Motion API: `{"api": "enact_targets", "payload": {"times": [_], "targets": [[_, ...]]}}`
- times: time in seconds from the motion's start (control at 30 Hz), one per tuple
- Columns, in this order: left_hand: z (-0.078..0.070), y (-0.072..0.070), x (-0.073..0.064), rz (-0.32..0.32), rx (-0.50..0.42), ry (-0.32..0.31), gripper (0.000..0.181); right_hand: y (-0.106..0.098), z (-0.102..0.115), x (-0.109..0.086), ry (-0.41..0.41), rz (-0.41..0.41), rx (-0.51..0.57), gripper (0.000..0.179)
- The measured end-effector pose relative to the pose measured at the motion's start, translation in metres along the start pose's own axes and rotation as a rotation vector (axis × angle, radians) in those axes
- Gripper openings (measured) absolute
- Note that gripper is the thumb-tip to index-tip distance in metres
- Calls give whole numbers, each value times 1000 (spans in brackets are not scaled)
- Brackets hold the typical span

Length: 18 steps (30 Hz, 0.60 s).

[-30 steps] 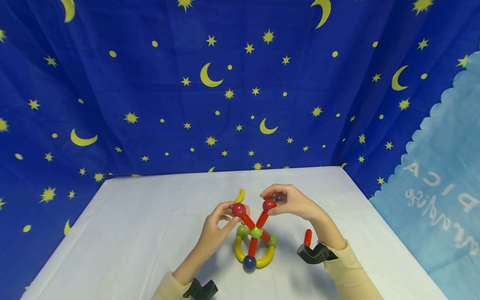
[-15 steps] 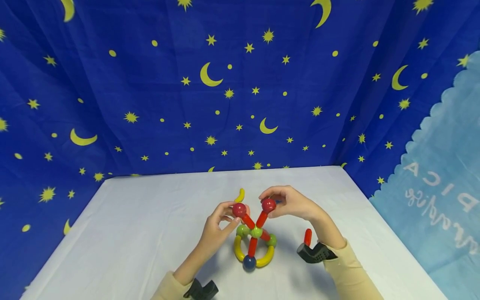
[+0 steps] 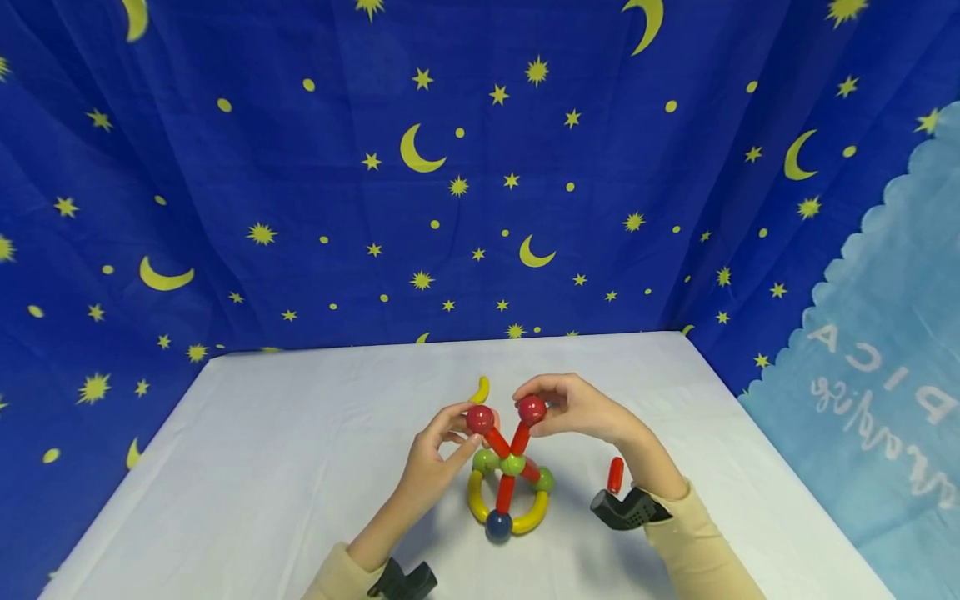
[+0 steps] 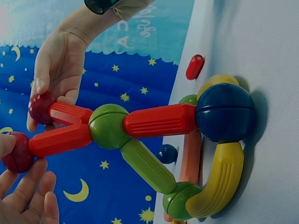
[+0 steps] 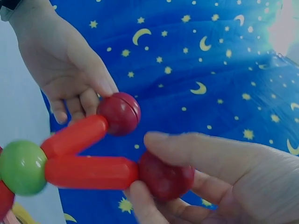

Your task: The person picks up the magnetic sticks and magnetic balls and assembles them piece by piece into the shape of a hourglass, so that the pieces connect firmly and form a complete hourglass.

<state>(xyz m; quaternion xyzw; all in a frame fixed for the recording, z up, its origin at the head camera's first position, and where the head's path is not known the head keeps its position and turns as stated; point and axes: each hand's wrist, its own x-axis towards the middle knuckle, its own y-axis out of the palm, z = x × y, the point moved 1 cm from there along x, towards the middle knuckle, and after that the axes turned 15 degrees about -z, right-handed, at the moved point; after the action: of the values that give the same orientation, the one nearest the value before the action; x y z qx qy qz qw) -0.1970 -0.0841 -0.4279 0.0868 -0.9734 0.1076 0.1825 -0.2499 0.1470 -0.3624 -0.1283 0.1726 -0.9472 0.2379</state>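
Observation:
A construction of magnetic rods and balls stands on the table. Its base has yellow curved rods (image 3: 530, 521), a dark blue ball (image 3: 498, 526) and green balls. From the upper green ball (image 3: 512, 464) two red rods (image 5: 91, 172) rise in a V, each capped by a red ball. My left hand (image 3: 438, 446) pinches the left red ball (image 3: 480, 419) between thumb and fingers. With thumb and fingertips, my right hand (image 3: 581, 408) grips the right red ball (image 3: 532, 409). A green rod (image 4: 148, 165) slants down from the upper green ball in the left wrist view.
A loose yellow curved rod (image 3: 481, 390) lies behind the construction. Near my right wrist lies a loose red rod (image 3: 616, 474). Farther back, a small blue ball (image 4: 167, 153) shows in the left wrist view. A star-patterned blue cloth (image 3: 337, 208) hangs behind the white table (image 3: 300, 467).
My right hand has shifted slightly left with its red ball, bringing the two red balls a little closer together. My left hand has barely moved.

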Motion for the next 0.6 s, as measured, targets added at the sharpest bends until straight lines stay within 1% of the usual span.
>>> {"api": "enact_targets", "payload": {"times": [0.13, 0.23, 0.3, 0.33, 0.37, 0.43, 0.53, 0.6], "targets": [[0, -1, 0, 2, -1, -4, 41, -7, -4, 1, 24, 8, -8, 53], [0, -2, 0, 0, 3, -11, 40, -12, -9, 3, 31, 36, -8, 57], [0, -2, 0, -3, 5, -18, 40, -14, -17, 8, 23, 53, -3, 55], [0, -2, 1, -4, 4, -20, 40, -14, -22, 11, 20, 48, -3, 53], [0, -2, 1, -5, 4, -21, 40, -14, -28, 14, 19, 31, -9, 51], [1, -1, 1, -6, 1, -24, 40, -10, -43, 23, 47, -18, -11, 45], [1, 0, 1, 2, -1, -28, 41, 1, -66, 35, 134, -103, -9, 41], [2, 0, 0, 6, -4, -29, 41, 11, -80, 41, 189, -121, -9, 42]]}}
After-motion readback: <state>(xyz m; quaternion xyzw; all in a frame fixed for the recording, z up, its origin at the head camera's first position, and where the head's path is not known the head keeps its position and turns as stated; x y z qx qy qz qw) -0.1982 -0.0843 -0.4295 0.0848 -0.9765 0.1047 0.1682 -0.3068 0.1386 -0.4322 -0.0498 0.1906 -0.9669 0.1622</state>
